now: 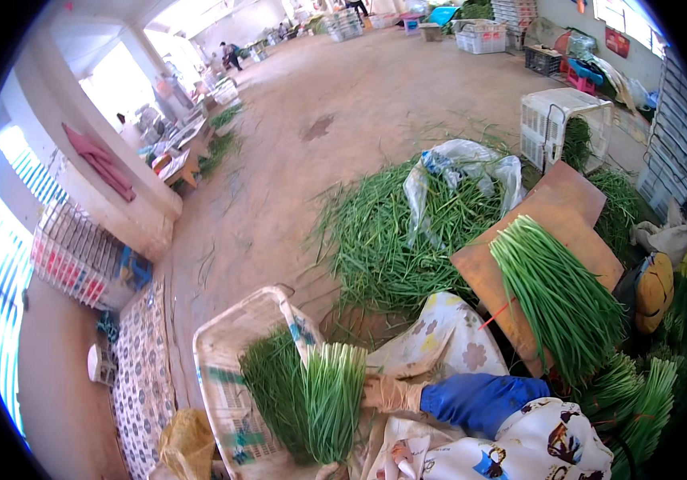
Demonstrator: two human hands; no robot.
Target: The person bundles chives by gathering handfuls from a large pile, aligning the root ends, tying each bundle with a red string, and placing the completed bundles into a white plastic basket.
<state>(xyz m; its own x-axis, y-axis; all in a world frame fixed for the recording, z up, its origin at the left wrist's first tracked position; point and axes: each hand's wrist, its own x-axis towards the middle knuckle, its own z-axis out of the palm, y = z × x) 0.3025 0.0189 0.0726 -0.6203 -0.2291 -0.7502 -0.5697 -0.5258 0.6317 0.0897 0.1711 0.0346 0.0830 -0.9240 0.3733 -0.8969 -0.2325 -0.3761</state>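
My right hand (390, 393), in a tan glove below a blue sleeve, grips the side of a bunch of garlic chives (334, 399). The bunch stands with its pale cut ends up, over the near side of a white plastic basket (211, 354). More dark green chives (274, 384) lie inside that basket. Of my left hand (333, 471) only a part shows at the bottom edge, by the bunch's lower end; its grip is hidden. A larger pile of chives (559, 300) rests on a brown board (469, 264) to the right.
A heap of loose greens (379, 240) with a clear plastic bag (463, 159) covers the floor ahead. Tied bunches (637, 402) lie at lower right. A tipped white crate (544, 126) stands beyond the board. Stacked crates (73, 264) line the left wall near a pillar (121, 180).
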